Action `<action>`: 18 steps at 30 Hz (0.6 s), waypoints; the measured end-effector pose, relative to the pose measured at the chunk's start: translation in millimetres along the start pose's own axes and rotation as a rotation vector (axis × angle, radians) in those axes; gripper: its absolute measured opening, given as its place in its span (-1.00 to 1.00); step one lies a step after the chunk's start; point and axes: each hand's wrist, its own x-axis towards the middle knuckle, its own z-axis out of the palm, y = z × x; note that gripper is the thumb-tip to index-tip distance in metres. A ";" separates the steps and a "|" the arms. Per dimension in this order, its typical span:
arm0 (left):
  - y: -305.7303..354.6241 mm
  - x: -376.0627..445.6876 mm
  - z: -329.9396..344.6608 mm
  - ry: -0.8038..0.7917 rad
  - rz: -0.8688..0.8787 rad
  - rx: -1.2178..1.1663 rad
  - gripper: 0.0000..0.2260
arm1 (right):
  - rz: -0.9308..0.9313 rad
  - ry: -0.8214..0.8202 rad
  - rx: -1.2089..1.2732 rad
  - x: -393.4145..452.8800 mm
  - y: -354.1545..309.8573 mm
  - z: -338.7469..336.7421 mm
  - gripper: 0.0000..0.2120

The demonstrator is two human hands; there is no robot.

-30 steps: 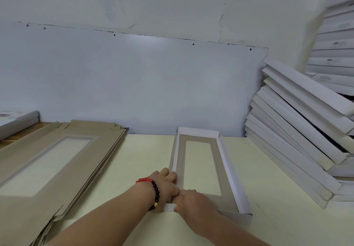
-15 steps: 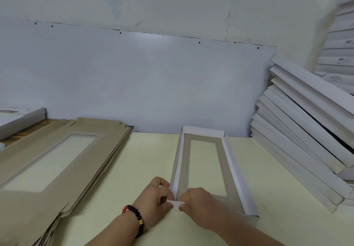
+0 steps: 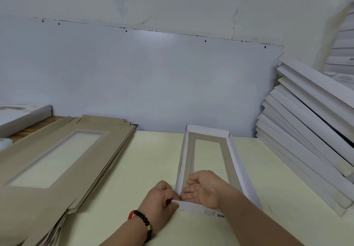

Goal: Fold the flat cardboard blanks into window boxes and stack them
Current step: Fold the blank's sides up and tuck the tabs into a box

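We are pinching the near-left corner of the long white cardboard window box (image 3: 207, 166) with our left hand (image 3: 162, 199) — thumb and fingers closed on the small white flap there, a red-and-black bead bracelet (image 3: 142, 224) sitting on the wrist. Our right hand (image 3: 204, 188) is lying inside the box at its near end, palm turned up and fingers loosely spread, gripping nothing and apparently bracing the near end wall from within.

The box is resting on the pale yellow tabletop (image 3: 149, 159) directly ahead of us, its grey inner face and clear window showing. Its far wall and both long side walls are already standing; the near end panel, with a small printed mark on it, looks like the last piece not yet locked.

So we are judging this to be the closing step on the near end. The next move calls for tucking that corner flap behind the end wall and pressing it flat, then lifting the finished box away.

To the left of the box, the stack of flat brown cardboard blanks (image 3: 57, 154) is waiting. To its right, well apart — the leaning pile of finished white boxes (image 3: 310, 134) is where this one belongs.
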 end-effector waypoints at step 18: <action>1.9 -0.4 -0.4 0.008 0.024 -0.002 -0.79 | -0.066 -0.020 -0.163 0.7 3.0 9.5 -0.76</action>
